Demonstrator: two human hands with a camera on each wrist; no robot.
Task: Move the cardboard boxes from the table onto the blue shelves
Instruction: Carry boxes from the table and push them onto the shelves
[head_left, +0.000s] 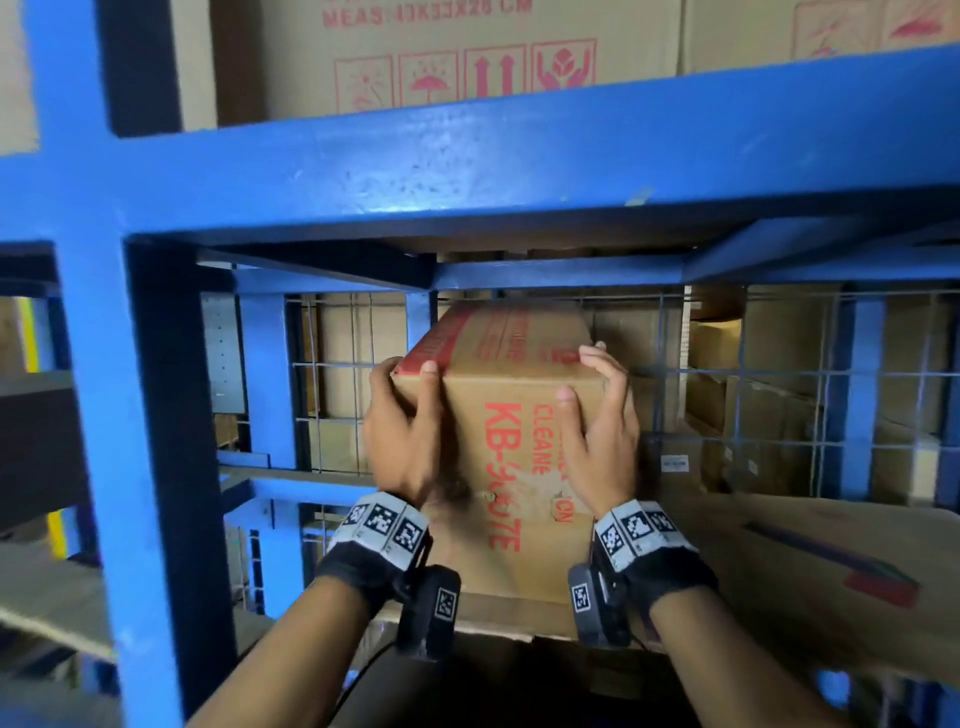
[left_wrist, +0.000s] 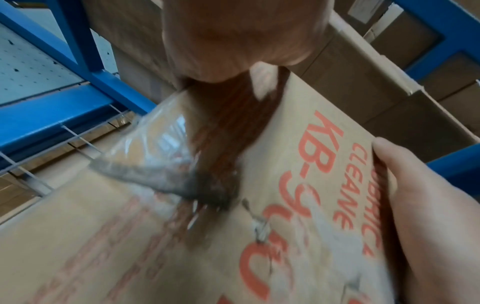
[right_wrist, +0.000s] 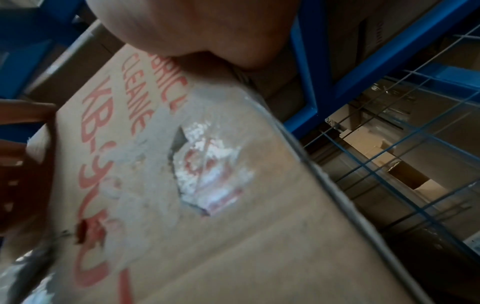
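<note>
A tall cardboard box (head_left: 501, 441) with red print "KB-" and "CLEANE" stands upright inside the middle bay of the blue shelves (head_left: 467, 171). My left hand (head_left: 402, 426) grips its upper left corner, thumb on the front face. My right hand (head_left: 602, 415) grips the upper right corner, fingers over the top edge. The box's base rests on a cardboard layer at the shelf front. The left wrist view shows the box (left_wrist: 233, 205) with torn tape and the right hand (left_wrist: 428, 205) on its far edge. The right wrist view shows the same box (right_wrist: 207, 195) with a scuffed patch.
A blue upright post (head_left: 130, 415) stands left of the bay. A wire mesh panel (head_left: 779, 395) closes the back, with more cartons behind it. A flat cardboard sheet (head_left: 831, 571) lies on the shelf to the right. Large cartons (head_left: 467, 52) sit on the shelf above.
</note>
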